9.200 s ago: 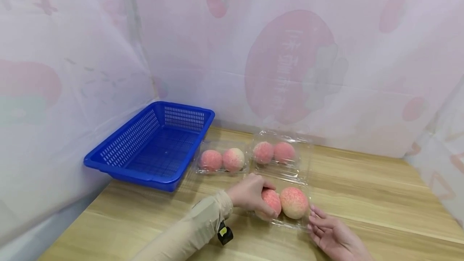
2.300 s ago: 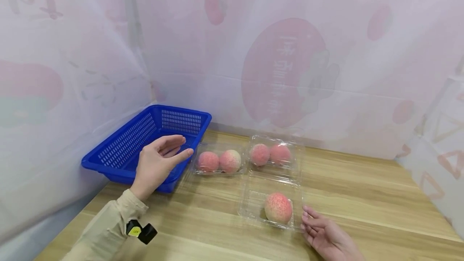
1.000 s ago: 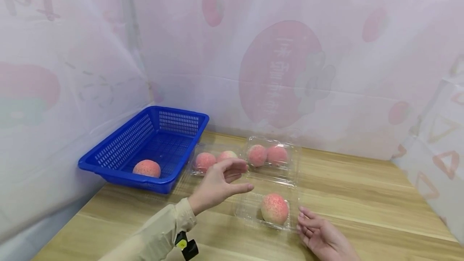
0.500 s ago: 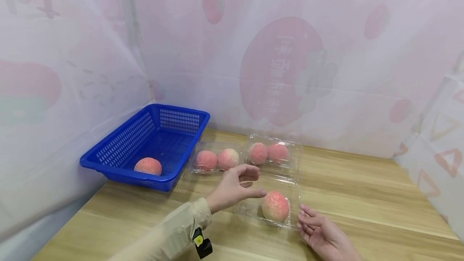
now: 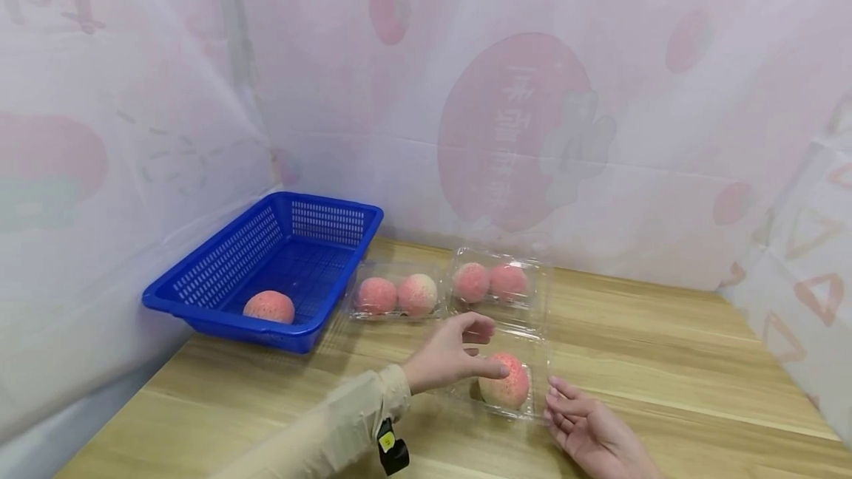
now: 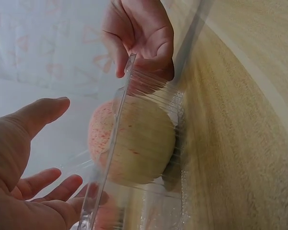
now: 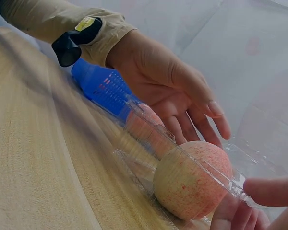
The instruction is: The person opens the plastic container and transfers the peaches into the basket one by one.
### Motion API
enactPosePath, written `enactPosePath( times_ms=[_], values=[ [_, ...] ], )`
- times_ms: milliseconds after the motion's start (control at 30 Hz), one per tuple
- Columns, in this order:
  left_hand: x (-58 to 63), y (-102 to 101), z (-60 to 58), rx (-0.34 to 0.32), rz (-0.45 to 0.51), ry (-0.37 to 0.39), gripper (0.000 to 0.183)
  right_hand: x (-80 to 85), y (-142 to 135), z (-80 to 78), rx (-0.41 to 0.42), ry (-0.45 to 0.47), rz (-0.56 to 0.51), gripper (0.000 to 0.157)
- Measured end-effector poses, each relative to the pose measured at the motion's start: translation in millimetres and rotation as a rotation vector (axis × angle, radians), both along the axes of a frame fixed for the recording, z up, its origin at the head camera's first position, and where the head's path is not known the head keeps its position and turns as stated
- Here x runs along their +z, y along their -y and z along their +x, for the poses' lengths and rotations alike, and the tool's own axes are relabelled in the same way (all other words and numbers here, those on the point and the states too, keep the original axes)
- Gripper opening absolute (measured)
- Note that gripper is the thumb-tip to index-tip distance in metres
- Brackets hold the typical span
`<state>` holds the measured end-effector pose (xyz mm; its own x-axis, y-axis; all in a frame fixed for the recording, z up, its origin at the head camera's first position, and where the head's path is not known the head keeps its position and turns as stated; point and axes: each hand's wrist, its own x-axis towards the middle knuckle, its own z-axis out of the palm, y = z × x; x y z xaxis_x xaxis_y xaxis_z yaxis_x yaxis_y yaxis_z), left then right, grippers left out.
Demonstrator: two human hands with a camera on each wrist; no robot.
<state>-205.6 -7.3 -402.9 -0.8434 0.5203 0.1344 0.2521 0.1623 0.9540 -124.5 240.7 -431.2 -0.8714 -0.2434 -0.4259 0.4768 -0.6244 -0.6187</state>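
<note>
My left hand (image 5: 452, 353) reaches over the left side of an open clear plastic clamshell box (image 6: 110, 148). Its thumb and fingers are spread around a pink-and-cream peach (image 5: 511, 388), the only fruit in the near half; the left wrist view shows thumb and fingers apart from the peach. At the box's right edge my right hand (image 5: 592, 427) pinches the rim, thumb on one side and fingers on the other in the right wrist view. Another peach (image 5: 269, 307) lies in the near end of the blue plastic basket (image 5: 333, 316).
Behind the near box, a clear box (image 5: 539, 294) holds two peaches against the back. Left of it sits another clear box (image 5: 351, 309) with two peaches. The basket fills the table's left side. Printed fabric walls (image 5: 632, 228) stand behind and at both sides.
One peach has gone from the near box to the blue basket, released by the left hand. That hand has come back right, over the other peach. The right hand keeps pinching the rim.
</note>
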Motion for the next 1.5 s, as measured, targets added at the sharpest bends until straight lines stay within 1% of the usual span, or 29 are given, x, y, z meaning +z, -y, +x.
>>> enactPosePath(
  times_ms=[300, 500, 833, 1000, 1300, 1500],
  values=[
    [-5.0, -9.3, -1.1, 0.000, -0.031, -0.002, 0.066, 0.8, -0.6, -0.6, -0.017, 0.007, -0.003, 0.019],
    [-9.1, -12.7, -2.4, -0.011, -0.079, -0.007, 0.066, 0.8, -1.0, -0.9, -0.011, 0.008, 0.002, 0.019],
    [-11.4, -14.3, -5.7, -0.042, -0.143, -0.009, 0.072, 0.8, 0.3, 0.6, -0.010, 0.007, -0.002, 0.021],
    [-11.4, -13.8, -5.4, -0.055, -0.182, -0.001, 0.073, 0.0, 0.8, 0.7, -0.013, 0.009, -0.005, 0.021],
    [-10.1, -14.0, -3.6, -0.061, -0.222, 0.003, 0.072, 1.4, 2.4, 0.7, -0.018, 0.008, -0.001, 0.020],
    [-10.5, -15.0, -4.0, -0.057, -0.252, -0.021, 0.072, 0.8, 2.1, 1.4, -0.023, 0.003, -0.001, 0.020]
  ],
)
